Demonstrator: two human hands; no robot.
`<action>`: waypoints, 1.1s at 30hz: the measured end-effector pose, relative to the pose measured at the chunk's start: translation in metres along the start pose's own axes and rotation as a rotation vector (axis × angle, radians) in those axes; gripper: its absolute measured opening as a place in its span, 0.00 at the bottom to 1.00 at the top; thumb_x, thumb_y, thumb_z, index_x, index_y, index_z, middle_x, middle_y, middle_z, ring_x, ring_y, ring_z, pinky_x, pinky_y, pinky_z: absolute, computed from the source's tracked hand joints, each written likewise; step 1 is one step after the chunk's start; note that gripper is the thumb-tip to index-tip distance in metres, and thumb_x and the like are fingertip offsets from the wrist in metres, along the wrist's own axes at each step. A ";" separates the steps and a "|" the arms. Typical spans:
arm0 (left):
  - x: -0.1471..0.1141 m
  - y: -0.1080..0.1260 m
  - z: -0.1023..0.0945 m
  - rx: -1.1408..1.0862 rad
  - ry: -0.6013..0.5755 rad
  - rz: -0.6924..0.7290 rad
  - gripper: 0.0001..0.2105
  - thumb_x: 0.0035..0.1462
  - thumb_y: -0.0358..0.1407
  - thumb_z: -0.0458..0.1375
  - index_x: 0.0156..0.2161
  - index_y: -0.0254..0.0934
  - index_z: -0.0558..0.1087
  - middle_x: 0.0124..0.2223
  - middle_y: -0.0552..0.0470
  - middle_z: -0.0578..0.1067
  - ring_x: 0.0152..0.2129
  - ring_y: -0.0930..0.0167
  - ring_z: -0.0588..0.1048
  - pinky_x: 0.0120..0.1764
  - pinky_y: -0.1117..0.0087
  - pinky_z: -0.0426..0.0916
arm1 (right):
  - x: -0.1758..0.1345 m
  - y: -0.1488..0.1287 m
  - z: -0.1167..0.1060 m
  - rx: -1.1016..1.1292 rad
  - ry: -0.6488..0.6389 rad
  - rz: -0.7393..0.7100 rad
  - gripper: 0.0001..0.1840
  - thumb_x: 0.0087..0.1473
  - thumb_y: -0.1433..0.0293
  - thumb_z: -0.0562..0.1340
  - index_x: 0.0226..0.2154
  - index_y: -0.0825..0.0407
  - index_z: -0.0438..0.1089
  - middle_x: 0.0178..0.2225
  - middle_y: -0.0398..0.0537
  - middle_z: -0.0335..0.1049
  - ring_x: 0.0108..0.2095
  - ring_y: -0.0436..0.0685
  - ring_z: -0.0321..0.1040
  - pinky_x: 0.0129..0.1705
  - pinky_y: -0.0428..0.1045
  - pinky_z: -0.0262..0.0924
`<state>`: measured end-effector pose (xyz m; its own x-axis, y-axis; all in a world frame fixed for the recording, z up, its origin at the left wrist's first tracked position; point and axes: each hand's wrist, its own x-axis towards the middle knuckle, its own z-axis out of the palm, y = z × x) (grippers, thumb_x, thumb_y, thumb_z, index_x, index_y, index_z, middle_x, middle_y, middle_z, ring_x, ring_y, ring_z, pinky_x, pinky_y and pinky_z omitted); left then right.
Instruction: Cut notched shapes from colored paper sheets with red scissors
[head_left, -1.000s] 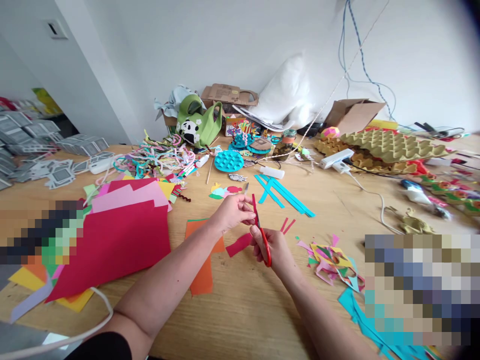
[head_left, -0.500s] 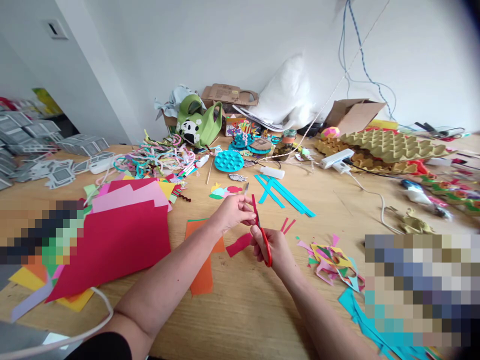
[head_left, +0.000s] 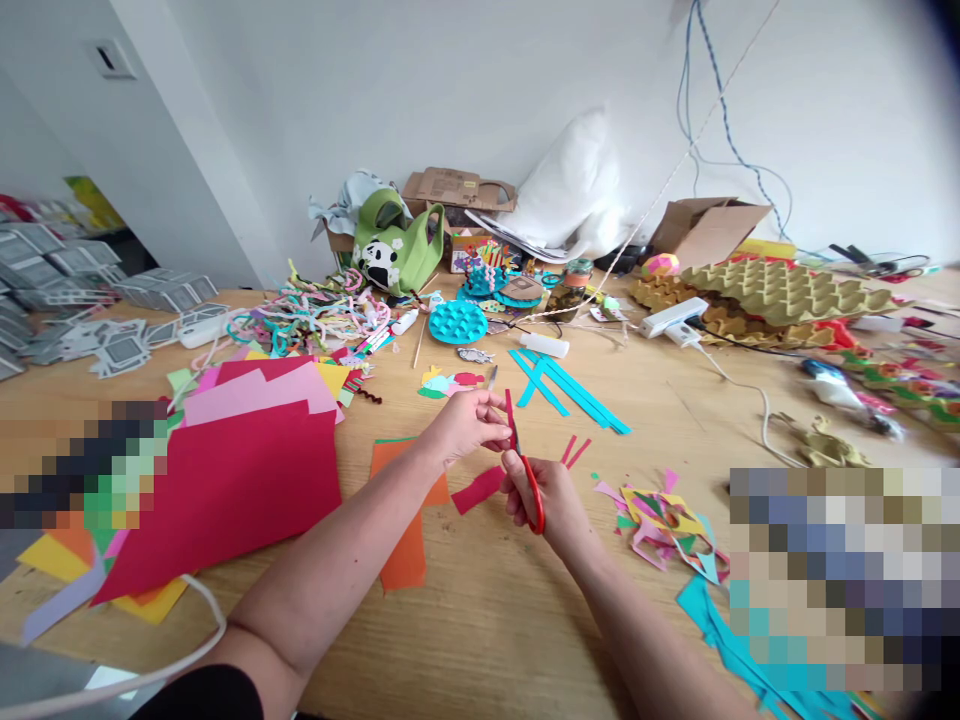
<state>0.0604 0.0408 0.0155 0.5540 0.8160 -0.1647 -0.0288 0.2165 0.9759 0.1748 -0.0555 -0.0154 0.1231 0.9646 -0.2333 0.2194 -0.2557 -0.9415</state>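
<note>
My left hand [head_left: 474, 424] pinches a narrow red paper strip [head_left: 509, 402] that points away from me. In my right hand [head_left: 546, 492] are red-handled scissors [head_left: 534, 490], their blades lying along the strip close to my left fingertips. How far the blades are apart is hard to see. Beneath the hands lies a wider red paper piece [head_left: 477, 490]. Two thin red strips [head_left: 574, 452] rest just right of my right hand. Orange paper [head_left: 403, 550] lies under my left forearm. Beyond my hands are small coloured fish cutouts [head_left: 448, 383] and blue paper strips [head_left: 574, 390].
Stacked coloured sheets with a red one [head_left: 247, 490] on top cover the left side. Paper scraps [head_left: 660, 520] and blue strips [head_left: 750, 650] lie at right. Farther back are pipe cleaners [head_left: 322, 315], a green panda bag [head_left: 397, 245], egg trays [head_left: 780, 290] and a power strip [head_left: 673, 317].
Almost nothing differs. Both hands, the scissors and the red strip stay in nearly the same place.
</note>
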 end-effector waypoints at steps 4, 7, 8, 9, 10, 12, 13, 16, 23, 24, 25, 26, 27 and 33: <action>0.000 0.000 0.000 -0.003 -0.006 0.000 0.12 0.43 0.19 0.59 0.36 0.29 0.68 0.22 0.54 0.73 0.18 0.75 0.73 0.26 0.70 0.70 | 0.003 0.003 0.000 0.015 0.002 -0.027 0.26 0.50 0.49 0.56 0.20 0.55 0.65 0.13 0.42 0.63 0.12 0.47 0.59 0.12 0.41 0.48; 0.000 0.001 0.000 -0.004 -0.003 -0.008 0.12 0.43 0.19 0.59 0.36 0.29 0.68 0.22 0.55 0.73 0.18 0.75 0.73 0.26 0.71 0.70 | 0.005 0.005 0.000 0.025 0.005 -0.043 0.26 0.50 0.49 0.56 0.20 0.55 0.65 0.13 0.42 0.63 0.12 0.47 0.59 0.13 0.41 0.50; 0.000 0.001 0.000 -0.005 -0.001 -0.012 0.13 0.43 0.19 0.59 0.36 0.29 0.68 0.22 0.55 0.73 0.18 0.75 0.73 0.26 0.71 0.70 | 0.005 0.006 0.001 0.029 0.005 -0.046 0.27 0.50 0.48 0.56 0.20 0.55 0.65 0.13 0.42 0.63 0.12 0.47 0.59 0.13 0.41 0.50; 0.000 0.001 0.000 -0.006 0.000 -0.017 0.13 0.42 0.19 0.59 0.36 0.29 0.68 0.22 0.55 0.73 0.18 0.75 0.73 0.26 0.71 0.70 | 0.006 0.007 0.001 0.033 0.006 -0.048 0.27 0.50 0.48 0.56 0.20 0.55 0.65 0.13 0.42 0.62 0.12 0.47 0.59 0.13 0.41 0.51; 0.000 0.001 0.000 -0.008 -0.002 -0.023 0.13 0.42 0.19 0.59 0.36 0.29 0.68 0.22 0.55 0.73 0.18 0.75 0.73 0.26 0.71 0.70 | 0.006 0.008 0.001 0.036 0.008 -0.049 0.27 0.50 0.48 0.55 0.20 0.55 0.65 0.13 0.42 0.62 0.12 0.47 0.59 0.13 0.41 0.50; 0.000 0.001 0.000 -0.012 -0.009 -0.031 0.13 0.42 0.19 0.59 0.35 0.29 0.68 0.22 0.54 0.74 0.17 0.75 0.73 0.26 0.71 0.70 | 0.006 0.009 0.001 0.042 0.014 -0.046 0.28 0.50 0.47 0.55 0.20 0.55 0.64 0.12 0.42 0.62 0.12 0.47 0.59 0.13 0.41 0.50; 0.000 0.000 0.000 -0.015 -0.011 -0.033 0.13 0.42 0.19 0.59 0.35 0.29 0.68 0.22 0.54 0.74 0.17 0.75 0.73 0.26 0.71 0.70 | 0.007 0.010 0.001 0.046 0.016 -0.043 0.28 0.50 0.46 0.55 0.20 0.55 0.64 0.12 0.42 0.62 0.11 0.47 0.59 0.12 0.41 0.50; 0.000 0.000 0.000 -0.019 -0.012 -0.022 0.12 0.43 0.19 0.59 0.35 0.29 0.68 0.23 0.54 0.74 0.18 0.74 0.73 0.26 0.70 0.70 | 0.006 0.009 0.001 0.057 0.025 -0.034 0.28 0.49 0.47 0.56 0.20 0.55 0.64 0.12 0.42 0.62 0.11 0.48 0.59 0.12 0.41 0.50; 0.001 0.000 -0.003 -0.025 0.013 0.003 0.12 0.44 0.19 0.59 0.36 0.30 0.67 0.22 0.56 0.72 0.18 0.74 0.73 0.26 0.70 0.71 | 0.001 -0.006 -0.001 0.114 0.127 -0.005 0.28 0.46 0.46 0.58 0.18 0.56 0.65 0.12 0.42 0.62 0.12 0.47 0.58 0.14 0.42 0.51; 0.001 0.001 -0.003 -0.020 0.018 0.001 0.12 0.44 0.19 0.59 0.36 0.30 0.67 0.22 0.56 0.72 0.18 0.74 0.73 0.26 0.70 0.71 | 0.000 -0.008 -0.002 0.142 0.190 -0.013 0.28 0.46 0.47 0.58 0.18 0.56 0.65 0.12 0.42 0.62 0.12 0.47 0.58 0.14 0.42 0.51; 0.002 0.001 -0.004 -0.016 0.021 0.000 0.12 0.44 0.19 0.59 0.36 0.30 0.68 0.22 0.55 0.72 0.18 0.75 0.73 0.26 0.70 0.71 | -0.001 -0.009 -0.002 0.178 0.269 -0.031 0.27 0.46 0.48 0.59 0.18 0.56 0.66 0.12 0.42 0.61 0.12 0.47 0.58 0.14 0.42 0.52; 0.002 0.002 -0.004 -0.013 0.021 -0.001 0.12 0.44 0.19 0.59 0.36 0.29 0.68 0.22 0.55 0.72 0.18 0.75 0.73 0.26 0.70 0.71 | -0.002 -0.010 -0.003 0.217 0.350 -0.061 0.26 0.47 0.48 0.59 0.19 0.56 0.66 0.12 0.42 0.61 0.12 0.47 0.58 0.15 0.42 0.52; 0.002 0.002 -0.005 -0.013 0.020 -0.001 0.11 0.45 0.19 0.59 0.36 0.29 0.68 0.23 0.55 0.73 0.18 0.75 0.73 0.26 0.70 0.71 | -0.003 -0.010 -0.004 0.254 0.424 -0.095 0.25 0.47 0.49 0.60 0.19 0.56 0.66 0.12 0.42 0.62 0.13 0.47 0.58 0.15 0.43 0.53; 0.001 0.002 -0.005 -0.004 0.006 -0.014 0.12 0.45 0.20 0.59 0.37 0.30 0.68 0.23 0.55 0.72 0.18 0.74 0.74 0.26 0.70 0.71 | -0.002 -0.007 -0.009 0.307 0.557 -0.231 0.19 0.47 0.56 0.63 0.22 0.55 0.67 0.17 0.42 0.64 0.17 0.49 0.61 0.20 0.44 0.56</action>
<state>0.0565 0.0443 0.0170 0.5490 0.8164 -0.1790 -0.0243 0.2296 0.9730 0.1815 -0.0561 -0.0061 0.6047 0.7938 0.0649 0.0250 0.0626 -0.9977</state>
